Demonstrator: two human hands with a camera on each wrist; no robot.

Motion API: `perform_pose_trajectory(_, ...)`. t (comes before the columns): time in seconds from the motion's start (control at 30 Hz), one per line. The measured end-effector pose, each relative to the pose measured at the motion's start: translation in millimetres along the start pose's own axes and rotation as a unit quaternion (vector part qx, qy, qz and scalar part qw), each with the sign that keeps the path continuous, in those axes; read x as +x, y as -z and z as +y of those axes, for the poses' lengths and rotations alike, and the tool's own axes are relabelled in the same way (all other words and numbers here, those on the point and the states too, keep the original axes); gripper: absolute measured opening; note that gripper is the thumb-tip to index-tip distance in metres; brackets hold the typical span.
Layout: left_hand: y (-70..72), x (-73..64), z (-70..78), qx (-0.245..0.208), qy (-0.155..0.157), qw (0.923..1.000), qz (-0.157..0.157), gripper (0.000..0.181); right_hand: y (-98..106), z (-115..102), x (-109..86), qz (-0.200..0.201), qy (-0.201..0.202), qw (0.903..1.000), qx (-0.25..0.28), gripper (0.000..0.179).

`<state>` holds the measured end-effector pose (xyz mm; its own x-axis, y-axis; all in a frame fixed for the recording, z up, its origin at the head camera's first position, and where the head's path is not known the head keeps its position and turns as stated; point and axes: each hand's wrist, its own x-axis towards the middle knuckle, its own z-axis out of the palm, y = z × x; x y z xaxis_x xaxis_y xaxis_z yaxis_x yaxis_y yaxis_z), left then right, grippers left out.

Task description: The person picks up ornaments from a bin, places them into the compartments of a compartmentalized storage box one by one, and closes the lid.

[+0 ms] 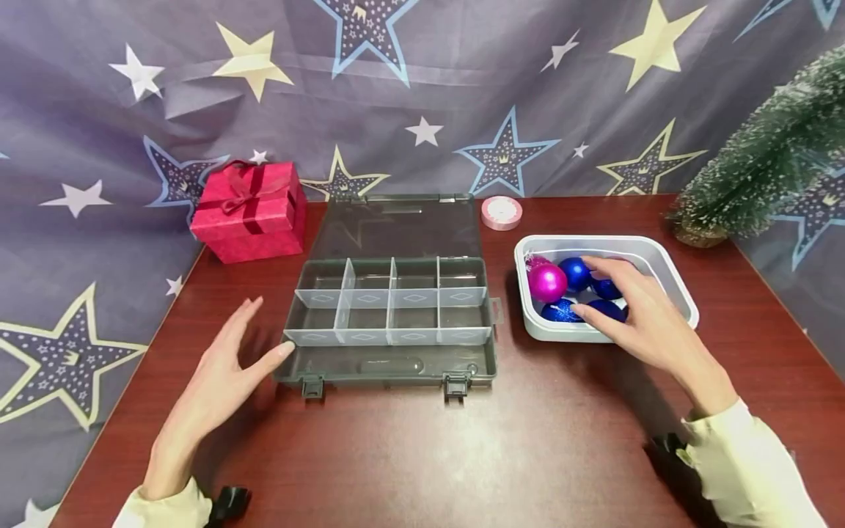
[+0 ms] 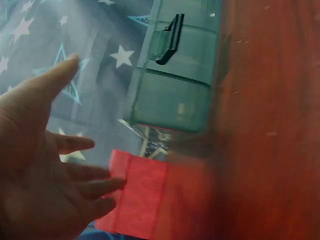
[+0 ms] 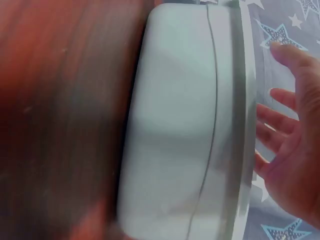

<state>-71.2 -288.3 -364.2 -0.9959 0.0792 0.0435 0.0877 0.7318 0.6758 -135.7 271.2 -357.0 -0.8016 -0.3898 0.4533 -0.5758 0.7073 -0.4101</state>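
Note:
My right hand hovers over the white plastic tub, fingers spread above the Christmas baubles in it. A shiny pink bauble and several blue baubles show at the tub's left side; the hand hides part of the rest. In the right wrist view the fingers reach over the tub's rim. My left hand is held with fingers extended at the left of a dark clear compartment box, thumb tip right by its front left edge. The box's lid stands raised at the back, and its divided compartments hold nothing visible.
A red gift box with a ribbon stands at the back left. Behind the compartment box's right corner lies a pink ribbon roll. A small frosted Christmas tree rises at the back right, before a star-patterned cloth.

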Motion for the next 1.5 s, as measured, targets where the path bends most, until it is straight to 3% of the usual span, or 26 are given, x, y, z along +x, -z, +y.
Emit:
perform_pose_trajectory(0.1, -5.3, -7.9, -6.9, -0.057, 0.022, 0.9979, -0.023, 0.083, -6, 1, 8.4, -0.01, 0.003, 0.9999, 0.013, 0.068)
perform_pose_trajectory(0.3, -17.9, -19.1, -24.5, -0.115, -0.004, 0.9928, -0.034, 0.075, -14, 5, 21.9, -0.016, 0.038, 0.9991, -0.003, 0.058)
perform_pose_trajectory(0.9, -23.2, -19.4, -34.4, -0.117, -0.026, 0.9926, -0.018, 0.068, -24, 0, 34.8, -0.06, 0.024, 0.9977, -0.021, 0.055)
perform_pose_trajectory(1.17, -23.6, -20.1, -35.1, -0.117, -0.027, 0.9926, -0.016, 0.068, -26, 1, 37.0, -0.057, 0.022, 0.9981, -0.012, 0.055)
perform_pose_trajectory(1.5, -23.9, -19.7, -34.9, -0.123, -0.024, 0.9919, -0.017, 0.067, -14, -3, 40.1, -0.054, 0.0, 0.9982, 0.024, 0.052)
